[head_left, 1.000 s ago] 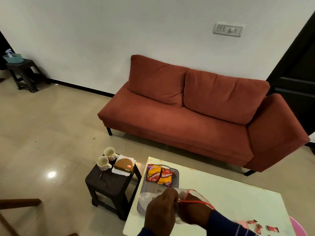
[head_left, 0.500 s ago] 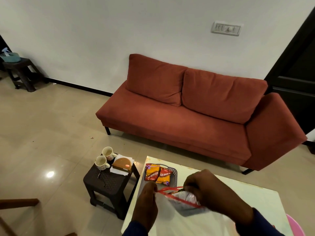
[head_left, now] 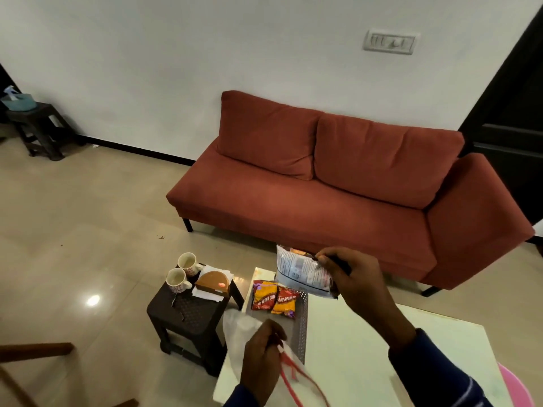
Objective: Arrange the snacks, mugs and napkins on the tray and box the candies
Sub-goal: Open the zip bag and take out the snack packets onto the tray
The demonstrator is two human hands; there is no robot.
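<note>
Above the far end of the grey tray (head_left: 302, 324), the right hand (head_left: 357, 282) held a silver snack packet (head_left: 299, 270) in the air, its fingers (head_left: 324, 259) pinching the packet's right edge. That packet hung clear of the white surface (head_left: 367, 348) and of the two packets under it. An orange snack packet (head_left: 263, 295) and a yellow-orange one (head_left: 285, 301) lay side by side, touching, at the tray's far end; the tray's near half showed bare grey floor up to its perforated right wall. The tray sat along the surface's left edge, its far rim close to the far corner.

The left hand (head_left: 261, 356) gripped a clear plastic bag (head_left: 239, 333) with red handles at its mouth, fingers curled round the gathered plastic, near the surface's left edge and just beside the tray's near left corner. To the right of the tray, the surface lay open toward its right edge.

Left of the surface and lower, a dark stool (head_left: 188, 315) carried two mugs (head_left: 177, 280) at its far left corner, touching or nearly so, and a brown napkin holder (head_left: 213, 284) lying on white napkins (head_left: 205, 296) near its right edge. A narrow gap of floor separated stool and surface. A red sofa (head_left: 338, 195) stood beyond, with tiled floor (head_left: 73, 215) between.
</note>
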